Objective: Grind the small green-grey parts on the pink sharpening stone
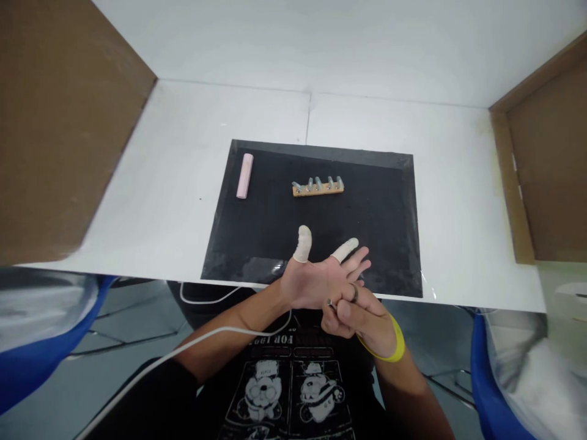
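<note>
My left hand (316, 281) is palm up with its fingers spread, over the front edge of the black mat (266, 226). White finger cots cover its thumb (302, 244) and index finger (345, 249). Just below and to the right, my right hand (355, 310) is closed around a small object with a metallic tip (331, 304); most of it is hidden in the fingers. That hand overlaps the heel and edge of the left palm. Farther back on the mat lies a narrow wooden strip (316, 191) bearing several small clear-grey tabs, the leftmost tilted over.
A pink bar-shaped object (244, 176) lies at the mat's back left. Brown panels (59, 134) flank the white table (183, 153) on both sides. A white cable (220, 330) runs along my left arm. Blue chairs (493, 373) stand below the table on either side.
</note>
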Available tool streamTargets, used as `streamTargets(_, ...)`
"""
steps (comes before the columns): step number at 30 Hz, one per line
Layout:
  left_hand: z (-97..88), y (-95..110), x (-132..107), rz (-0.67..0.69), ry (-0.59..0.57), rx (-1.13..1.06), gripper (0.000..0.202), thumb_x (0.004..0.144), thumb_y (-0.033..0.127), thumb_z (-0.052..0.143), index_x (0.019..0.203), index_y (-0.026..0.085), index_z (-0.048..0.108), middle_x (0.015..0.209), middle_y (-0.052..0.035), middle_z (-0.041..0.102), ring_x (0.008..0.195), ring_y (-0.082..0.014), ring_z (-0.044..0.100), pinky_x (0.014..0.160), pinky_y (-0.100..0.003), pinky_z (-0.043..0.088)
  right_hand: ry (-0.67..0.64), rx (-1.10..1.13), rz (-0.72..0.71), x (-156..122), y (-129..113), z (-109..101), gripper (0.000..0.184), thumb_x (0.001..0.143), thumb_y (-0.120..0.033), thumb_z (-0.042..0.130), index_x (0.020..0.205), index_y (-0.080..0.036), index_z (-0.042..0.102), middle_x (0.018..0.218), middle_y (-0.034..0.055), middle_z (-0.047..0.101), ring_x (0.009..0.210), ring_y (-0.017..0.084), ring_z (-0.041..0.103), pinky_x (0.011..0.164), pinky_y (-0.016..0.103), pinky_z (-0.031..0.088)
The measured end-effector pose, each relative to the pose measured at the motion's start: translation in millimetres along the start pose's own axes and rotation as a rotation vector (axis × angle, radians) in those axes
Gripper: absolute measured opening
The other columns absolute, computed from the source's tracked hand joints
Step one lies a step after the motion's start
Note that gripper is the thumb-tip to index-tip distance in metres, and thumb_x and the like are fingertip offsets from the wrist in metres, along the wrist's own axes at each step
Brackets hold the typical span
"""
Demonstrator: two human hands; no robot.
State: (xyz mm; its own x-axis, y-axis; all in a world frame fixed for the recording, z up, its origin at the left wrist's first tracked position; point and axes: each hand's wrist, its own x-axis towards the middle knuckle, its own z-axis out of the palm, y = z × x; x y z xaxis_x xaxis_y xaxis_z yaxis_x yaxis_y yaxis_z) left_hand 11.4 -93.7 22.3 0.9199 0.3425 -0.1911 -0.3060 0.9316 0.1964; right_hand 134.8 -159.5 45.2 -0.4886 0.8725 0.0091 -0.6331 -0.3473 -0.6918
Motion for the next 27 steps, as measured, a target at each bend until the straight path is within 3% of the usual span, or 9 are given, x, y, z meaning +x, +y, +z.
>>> streamTargets(7, -4.3, -6.5, -4.9, -0.059, 0.052, 0.002, 0.123, 0.075, 0.100, 0.021, 0.165, 0.022, -0.009, 0.176, -0.0053, -0.004, 0.164, -0.0293, -0.010, 0.132, -0.050, -0.001, -0.026, 0.027, 0.002, -13.6, 8.3, -0.9, 0.022, 0.105, -0.031, 0.054, 0.093, -0.017, 0.064, 0.063, -0.0040, 0.043, 0.051, 0.006, 0.031, 0.048, 0.022, 0.025)
streamTargets(9, -6.0, -6.4, -5.3, -0.063, 0.035, 0.152, 0.122, 0.074, 0.100, 0.027, 0.166, 0.026, -0.005, 0.176, -0.0047, -0.005, 0.164, -0.0311, -0.002, 0.132, -0.052, 0.003, 0.012, 0.044, -0.022, -21.2, 6.1, -2.7, 0.021, 0.105, -0.030, 0.051, 0.095, -0.016, 0.065, 0.068, -0.0019, 0.046, 0.053, 0.007, 0.033, 0.048, 0.023, 0.024)
streamTargets(12, -10.8, 1.7, -9.0, 0.090, 0.046, 0.620, 0.108, 0.078, 0.087, 0.056, 0.164, 0.035, 0.017, 0.176, -0.0072, 0.007, 0.157, -0.0342, 0.030, 0.128, -0.052, 0.022, 0.001, 0.143, -0.126, -28.4, -2.2, -9.8, 0.032, 0.106, -0.032, 0.047, 0.080, -0.018, 0.057, 0.062, -0.0031, 0.041, 0.049, 0.007, 0.030, 0.045, 0.022, 0.021)
streamTargets(14, -15.0, 13.3, -14.8, 0.208, 0.166, 0.984, 0.078, 0.085, 0.062, 0.071, 0.153, 0.032, 0.045, 0.164, -0.0113, 0.040, 0.142, -0.0305, 0.052, 0.119, -0.049, 0.039, -0.114, 0.248, -0.228, -29.8, -7.9, -17.8, 0.042, 0.106, -0.034, 0.044, 0.066, -0.020, 0.044, 0.048, -0.0068, 0.032, 0.038, 0.005, 0.027, 0.041, 0.020, 0.022)
streamTargets(16, -20.5, 28.9, -21.9, 0.402, 0.376, 1.283, 0.036, 0.099, 0.046, 0.059, 0.125, 0.024, 0.070, 0.129, -0.0116, 0.071, 0.110, -0.0229, 0.069, 0.100, -0.042, 0.053, -0.180, 0.338, -0.308, -30.7, -11.7, -27.4, 0.044, 0.104, -0.033, 0.042, 0.062, -0.021, 0.035, 0.038, -0.0101, 0.025, 0.028, 0.003, 0.021, 0.036, 0.017, 0.021)
streamTargets(17, -24.0, 38.1, -25.2, 0.553, 0.512, 1.468, 0.028, 0.099, 0.040, 0.059, 0.114, 0.022, 0.074, 0.120, -0.0103, 0.074, 0.107, -0.0217, 0.069, 0.101, -0.042, 0.052, -0.163, 0.333, -0.334, -31.6, -13.0, -32.4, 0.043, 0.103, -0.033, 0.042, 0.062, -0.021, 0.033, 0.036, -0.0112, 0.022, 0.025, 0.003, 0.018, 0.035, 0.017, 0.019)
streamTargets(19, -32.3, 58.4, -29.7, 0.790, 0.782, 1.813, 0.028, 0.096, 0.033, 0.063, 0.118, 0.019, 0.072, 0.124, -0.0114, 0.073, 0.116, -0.0251, 0.065, 0.107, -0.047, 0.049, -0.059, 0.214, -0.339, -34.2, -15.6, -41.7, 0.042, 0.100, -0.032, 0.045, 0.061, -0.021, 0.034, 0.035, -0.0119, 0.018, 0.024, 0.003, 0.014, 0.034, 0.020, 0.014)
streamTargets(23, -49.3, 98.4, -26.6, 0.638, 1.124, 2.146, 0.036, 0.092, 0.034, 0.069, 0.123, 0.017, 0.071, 0.139, -0.0153, 0.064, 0.132, -0.0341, 0.053, 0.114, -0.056, 0.041, 0.103, -0.003, -0.312, -36.3, -23.7, -54.5, 0.043, 0.099, -0.037, 0.048, 0.062, -0.020, 0.035, 0.037, -0.0109, 0.013, 0.027, 0.005, 0.007, 0.035, 0.027, 0.009)
streamTargets(27, -54.6, 117.7, -13.0, 0.448, 1.182, 2.256, 0.035, 0.091, 0.037, 0.071, 0.123, 0.023, 0.072, 0.153, -0.0143, 0.054, 0.147, -0.0404, 0.039, 0.112, -0.065, 0.033, 0.147, -0.041, -0.286, -28.3, -28.1, -60.4, 0.042, 0.100, -0.039, 0.047, 0.064, -0.020, 0.035, 0.040, -0.0101, 0.014, 0.029, 0.006, 0.007, 0.036, 0.028, 0.011)
